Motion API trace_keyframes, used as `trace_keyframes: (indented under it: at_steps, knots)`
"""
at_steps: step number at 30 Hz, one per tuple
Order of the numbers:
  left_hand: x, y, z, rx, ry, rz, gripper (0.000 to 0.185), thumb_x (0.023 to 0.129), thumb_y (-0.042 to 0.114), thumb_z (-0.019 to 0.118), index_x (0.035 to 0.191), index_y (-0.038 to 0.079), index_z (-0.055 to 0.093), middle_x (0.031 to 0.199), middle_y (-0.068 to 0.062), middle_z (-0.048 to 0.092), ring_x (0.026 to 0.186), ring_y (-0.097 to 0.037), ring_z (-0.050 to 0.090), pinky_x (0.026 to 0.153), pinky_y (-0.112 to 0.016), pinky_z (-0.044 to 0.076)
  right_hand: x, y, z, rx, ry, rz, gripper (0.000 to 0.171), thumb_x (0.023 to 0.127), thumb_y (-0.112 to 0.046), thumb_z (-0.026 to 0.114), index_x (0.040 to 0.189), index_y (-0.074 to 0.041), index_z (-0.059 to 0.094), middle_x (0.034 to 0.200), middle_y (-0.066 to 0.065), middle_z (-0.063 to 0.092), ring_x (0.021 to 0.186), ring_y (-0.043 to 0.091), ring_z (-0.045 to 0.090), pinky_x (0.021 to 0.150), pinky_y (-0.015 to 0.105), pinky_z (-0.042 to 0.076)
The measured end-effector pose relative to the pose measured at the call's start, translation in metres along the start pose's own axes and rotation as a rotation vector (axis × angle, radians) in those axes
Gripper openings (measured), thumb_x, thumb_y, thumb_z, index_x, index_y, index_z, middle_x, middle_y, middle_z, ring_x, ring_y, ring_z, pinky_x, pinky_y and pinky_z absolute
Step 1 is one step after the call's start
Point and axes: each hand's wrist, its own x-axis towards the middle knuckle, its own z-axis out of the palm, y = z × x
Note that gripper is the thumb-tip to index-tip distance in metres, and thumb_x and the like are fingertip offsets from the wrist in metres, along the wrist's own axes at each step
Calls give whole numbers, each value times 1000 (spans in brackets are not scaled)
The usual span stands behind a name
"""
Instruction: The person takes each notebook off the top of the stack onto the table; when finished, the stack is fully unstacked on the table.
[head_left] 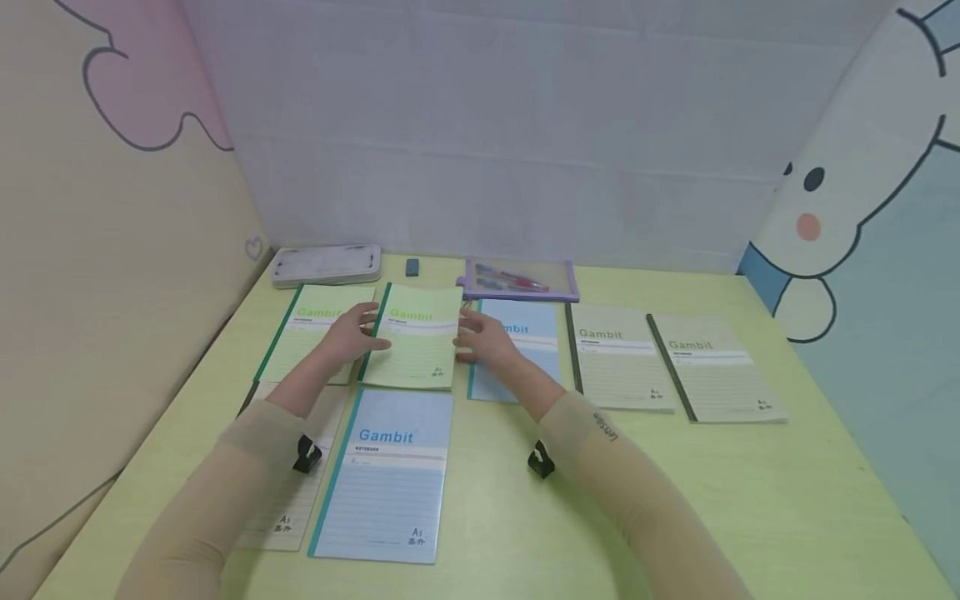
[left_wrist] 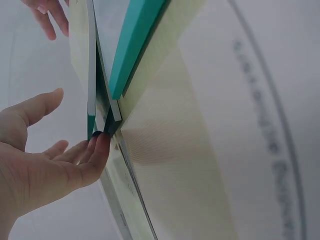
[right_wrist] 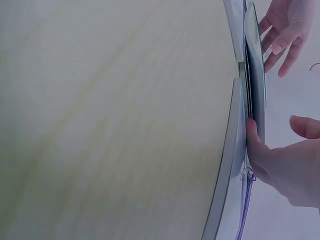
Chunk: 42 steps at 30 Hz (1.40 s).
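Note:
A light green Gambit notebook [head_left: 415, 346] lies between my two hands, overlapping another green notebook [head_left: 311, 333] on its left. My left hand [head_left: 367, 330] touches its green spine with straight fingers [left_wrist: 97, 147], thumb held apart. My right hand [head_left: 468, 337] presses its fingers [right_wrist: 251, 137] against the opposite edge, thumb also apart, over a blue notebook [head_left: 528, 354]. The notebook's edge looks slightly lifted in the wrist views. Neither hand grips it.
A second blue notebook [head_left: 386, 475] lies in front, a beige one [head_left: 288, 508] under my left forearm, and two grey ones [head_left: 615, 354] to the right. A grey pencil case [head_left: 326, 265], a small eraser [head_left: 412, 267] and a purple pouch [head_left: 520, 280] line the back. Walls enclose the table [head_left: 750, 500].

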Motion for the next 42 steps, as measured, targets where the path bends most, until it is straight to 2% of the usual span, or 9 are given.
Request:
trace_keyframes:
  at_steps: [5, 8, 12, 17, 24, 31, 36, 42]
  knots:
    - [0, -1, -3, -66, 53, 32, 75, 78, 7, 66, 140, 12, 25, 137, -13, 37, 118, -31, 42, 90, -41, 45, 3, 3, -2, 120, 46, 26, 65, 80, 11, 52, 138, -11, 32, 134, 11, 38, 108, 30, 50, 83, 37, 50]
    - [1, -1, -4, -100, 80, 37, 73, 76, 2, 66, 138, 11, 28, 133, -11, 41, 111, -29, 47, 86, -38, 47, 5, 5, -3, 133, 78, 12, 65, 79, 14, 52, 138, -8, 32, 133, 12, 38, 107, 29, 49, 84, 34, 50]
    - [0, 0, -4, -103, 90, 11, 72, 75, 3, 67, 137, 13, 31, 132, -11, 42, 110, -27, 48, 88, -37, 46, 5, 4, -5, 113, 108, -15, 63, 79, 14, 53, 136, -5, 35, 131, 14, 41, 111, 26, 48, 88, 31, 47]
    - [-5, 6, -5, -121, 68, 0, 72, 77, 7, 67, 138, 15, 31, 131, -13, 43, 112, -29, 48, 92, -40, 43, 2, 2, -10, 58, 71, -32, 60, 80, 11, 54, 135, -3, 35, 128, 17, 44, 108, 28, 51, 90, 31, 46]
    - [-11, 10, -10, -131, 9, -6, 76, 76, 10, 69, 140, 18, 28, 128, -13, 45, 113, -30, 47, 95, -44, 40, -7, -6, -21, -50, -34, -48, 66, 77, 11, 56, 137, -3, 32, 127, 16, 44, 87, 18, 55, 84, 28, 49]
    - [-16, 23, -7, -117, -53, 25, 73, 79, 12, 67, 140, 16, 27, 122, -13, 43, 99, -27, 55, 79, -31, 52, -23, -21, -34, -172, -85, -37, 74, 76, 10, 57, 141, -7, 24, 122, 15, 42, 91, 20, 54, 82, 30, 51]
    - [-21, 39, -4, -102, -76, 49, 72, 79, 14, 67, 140, 17, 30, 117, -12, 45, 88, -24, 62, 76, -33, 53, -36, -31, -47, -214, -104, -51, 73, 77, 9, 56, 140, -9, 26, 114, 14, 42, 93, 22, 54, 80, 32, 52]
    - [-34, 58, 7, -147, -110, 83, 69, 79, 12, 67, 138, 14, 32, 111, -13, 48, 77, -22, 65, 77, -40, 52, -59, -39, -69, -297, -100, -52, 69, 80, 1, 58, 140, -14, 27, 114, 12, 42, 90, 23, 59, 80, 34, 52]
